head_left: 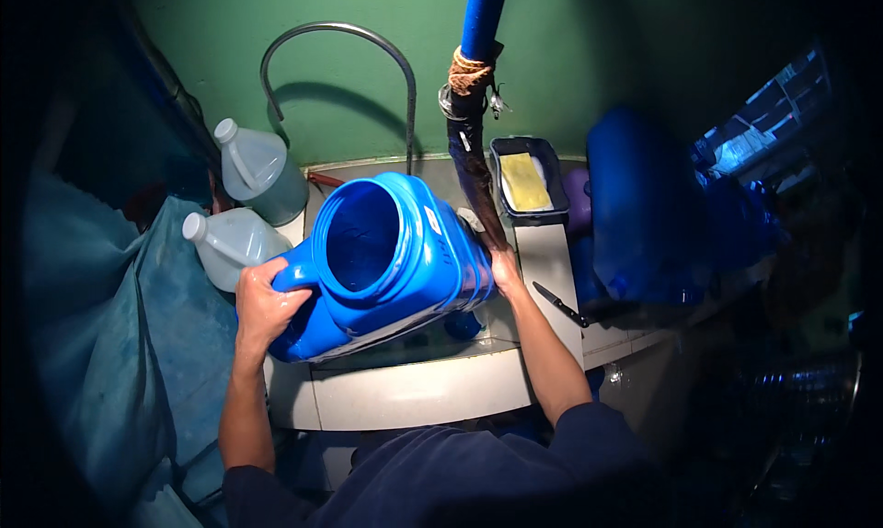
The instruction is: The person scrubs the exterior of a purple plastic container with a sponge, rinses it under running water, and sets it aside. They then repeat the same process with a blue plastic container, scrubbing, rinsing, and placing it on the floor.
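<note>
A big blue plastic container [405,252] with a wide open mouth lies tilted over a pale tiled sink [414,390], its mouth facing up toward me. My left hand [262,298] grips the container's handle at its lower left. My right hand [504,269] presses against the container's far right side, next to a dark hose [474,169] that hangs down from a blue pipe [483,13].
Two translucent white jugs [253,169] [230,243] stand at the left, beside a blue cloth. A curved metal pipe [340,36] arches along the green wall. A dark tray with a yellow sponge [524,180], a knife [561,304] and a large blue drum [644,206] are to the right.
</note>
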`<state>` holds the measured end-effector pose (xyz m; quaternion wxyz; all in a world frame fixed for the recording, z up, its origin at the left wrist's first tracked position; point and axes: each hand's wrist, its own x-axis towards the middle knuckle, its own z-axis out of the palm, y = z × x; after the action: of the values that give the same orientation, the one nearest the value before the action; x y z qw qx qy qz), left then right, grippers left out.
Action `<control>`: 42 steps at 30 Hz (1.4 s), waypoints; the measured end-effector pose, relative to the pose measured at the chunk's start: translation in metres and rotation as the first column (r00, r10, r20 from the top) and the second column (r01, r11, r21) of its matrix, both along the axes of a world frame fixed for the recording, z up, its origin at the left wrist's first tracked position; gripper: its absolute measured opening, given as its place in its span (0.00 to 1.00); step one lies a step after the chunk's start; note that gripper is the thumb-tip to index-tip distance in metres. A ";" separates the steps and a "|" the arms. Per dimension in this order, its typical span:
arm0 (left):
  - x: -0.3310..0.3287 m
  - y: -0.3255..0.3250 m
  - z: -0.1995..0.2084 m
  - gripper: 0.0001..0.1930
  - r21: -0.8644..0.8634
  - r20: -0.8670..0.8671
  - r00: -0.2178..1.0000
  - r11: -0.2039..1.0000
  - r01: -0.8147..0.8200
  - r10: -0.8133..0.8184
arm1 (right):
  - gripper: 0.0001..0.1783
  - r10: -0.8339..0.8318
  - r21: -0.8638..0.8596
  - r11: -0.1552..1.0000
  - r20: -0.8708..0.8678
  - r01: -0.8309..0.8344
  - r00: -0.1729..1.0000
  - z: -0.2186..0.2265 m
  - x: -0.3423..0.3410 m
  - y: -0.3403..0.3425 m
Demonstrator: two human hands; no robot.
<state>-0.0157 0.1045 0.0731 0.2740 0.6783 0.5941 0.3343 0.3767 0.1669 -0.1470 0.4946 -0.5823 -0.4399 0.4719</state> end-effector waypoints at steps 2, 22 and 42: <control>0.007 -0.001 -0.001 0.10 -0.019 -0.022 0.998 0.998 -0.057 0.056 | 0.22 -0.094 -0.052 0.995 -0.436 0.080 0.895 0.022 -0.014 -0.015; 0.156 0.005 -0.110 0.41 -0.221 -0.197 0.922 0.931 0.291 -0.334 | 0.24 0.157 0.067 0.985 -0.010 -0.156 0.988 0.067 -0.100 -0.086; 0.092 0.029 -0.276 0.16 -0.192 0.248 0.701 0.676 0.712 -0.668 | 0.46 0.561 -0.302 0.824 0.321 -0.479 0.763 0.373 0.032 -0.093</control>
<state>0.0760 0.1330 -0.2033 0.5169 0.7792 0.3098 0.1726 0.4091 0.0741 0.2265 0.1823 -0.5665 -0.6253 0.5049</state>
